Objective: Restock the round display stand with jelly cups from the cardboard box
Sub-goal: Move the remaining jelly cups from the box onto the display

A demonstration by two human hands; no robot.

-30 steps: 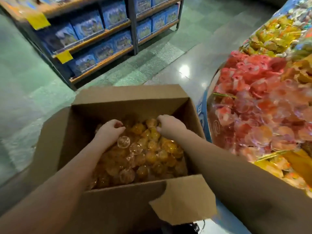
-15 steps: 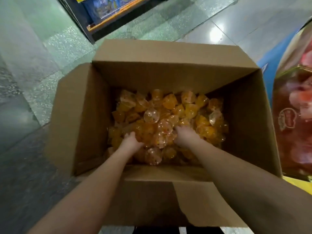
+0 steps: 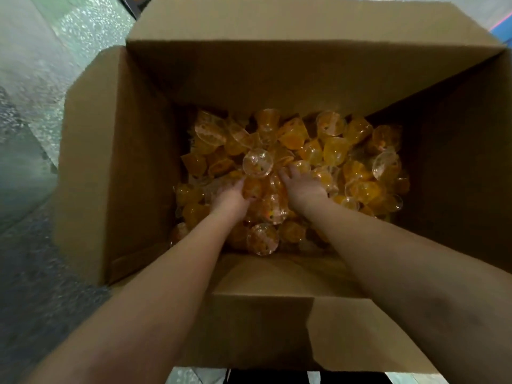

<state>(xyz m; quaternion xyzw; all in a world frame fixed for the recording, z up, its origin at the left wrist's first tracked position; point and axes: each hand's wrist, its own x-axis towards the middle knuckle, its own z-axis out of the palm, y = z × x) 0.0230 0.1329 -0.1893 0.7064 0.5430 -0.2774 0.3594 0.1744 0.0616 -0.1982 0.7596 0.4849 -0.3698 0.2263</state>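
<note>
- Inside the cardboard box (image 3: pixel 116 167), down at the bottom, lies a big heap of orange jelly cups (image 3: pixel 332 151).
- The box is open at the top. Its four flaps stick out, and the near flap (image 3: pixel 263 328) hangs toward the person.
- The cups are small and see-through, with orange jelly inside. They lie every which way, some on their sides and some with the round clear lid up.
- Both bare arms reach down into the box from the near side.
- The left hand (image 3: pixel 231 196) is dug into the heap. Its fingers curl around some cups, so its grip is holding jelly cups. The fingertips are hidden among the cups.
- The right hand (image 3: pixel 303 187) lies just beside the left one, near the middle of the heap. Its fingers bend down over the cups and close on them too, so this grip is also holding jelly cups.
- One clear round lid (image 3: pixel 257 162) shows just past the two hands, between their fingertips.
- Another cup (image 3: pixel 262 239) lies lid up close to the near wall, between the two arms.
- The box stands on a shiny speckled floor (image 3: pixel 41 79), seen to the left.
- A dark shelf corner (image 3: pixel 133 4) peeks in at the top edge.
- The round display stand cannot be seen here, only a bit of blue (image 3: pixel 502 29) at the far right.
</note>
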